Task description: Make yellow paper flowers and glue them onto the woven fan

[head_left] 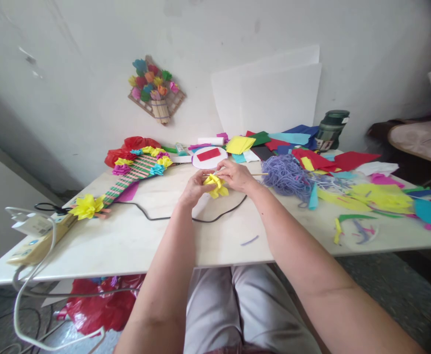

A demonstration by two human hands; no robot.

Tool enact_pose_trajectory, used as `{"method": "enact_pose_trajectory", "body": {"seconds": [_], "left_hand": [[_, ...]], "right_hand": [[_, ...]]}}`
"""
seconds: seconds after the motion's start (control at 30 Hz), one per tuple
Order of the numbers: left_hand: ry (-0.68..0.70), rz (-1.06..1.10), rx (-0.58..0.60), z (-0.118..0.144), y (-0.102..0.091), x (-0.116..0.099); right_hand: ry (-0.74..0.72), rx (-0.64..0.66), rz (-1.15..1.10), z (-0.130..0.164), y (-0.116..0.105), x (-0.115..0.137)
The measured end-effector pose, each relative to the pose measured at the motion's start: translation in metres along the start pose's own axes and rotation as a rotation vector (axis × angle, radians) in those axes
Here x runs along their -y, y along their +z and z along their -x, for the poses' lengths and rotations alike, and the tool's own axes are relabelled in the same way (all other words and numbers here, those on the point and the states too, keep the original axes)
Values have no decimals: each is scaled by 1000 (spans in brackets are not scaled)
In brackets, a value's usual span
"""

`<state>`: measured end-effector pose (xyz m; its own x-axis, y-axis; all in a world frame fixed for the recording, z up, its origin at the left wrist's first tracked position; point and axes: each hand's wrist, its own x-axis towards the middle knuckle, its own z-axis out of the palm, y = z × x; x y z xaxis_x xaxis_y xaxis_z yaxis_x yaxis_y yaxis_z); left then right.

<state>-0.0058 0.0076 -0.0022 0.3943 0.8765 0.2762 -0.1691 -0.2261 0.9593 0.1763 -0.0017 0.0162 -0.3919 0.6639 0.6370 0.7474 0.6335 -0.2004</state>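
Both my hands meet over the middle of the white table. My left hand and my right hand together hold a yellow paper flower that sits on a thin wooden stick. The stick points out to the right past my right hand. My fingers pinch the folded yellow petals from both sides. A black cable curves across the table just in front of my hands.
A slatted craft board with paper flowers lies at the left, a purple yarn pile to the right. Coloured paper scraps cover the right side. A power strip sits at the left edge. A dark bottle stands at the back.
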Motion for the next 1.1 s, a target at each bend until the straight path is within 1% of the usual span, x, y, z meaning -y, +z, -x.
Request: {"method": "enact_pose_trajectory", "body": {"seconds": [0.13, 0.37, 0.53, 0.67, 0.8, 0.97, 1.1], "left_hand": [[24, -23, -31, 0, 1, -1], [79, -16, -25, -1, 0, 2], [101, -29, -45, -1, 1, 2], [100, -54, -80, -1, 2, 1], [87, -51, -109, -1, 1, 0], [89, -48, -124, 0, 0, 0], [80, -37, -119, 1, 1, -1]], "right_hand": [[-5, -17, -13, 0, -1, 2], [-32, -52, -29, 0, -2, 1], [-24, -73, -46, -1, -6, 7], [-8, -70, -37, 0, -11, 12], [21, -66, 19, 1, -12, 12], [41, -91, 49, 1, -13, 8], [57, -84, 64, 0, -15, 9]]}}
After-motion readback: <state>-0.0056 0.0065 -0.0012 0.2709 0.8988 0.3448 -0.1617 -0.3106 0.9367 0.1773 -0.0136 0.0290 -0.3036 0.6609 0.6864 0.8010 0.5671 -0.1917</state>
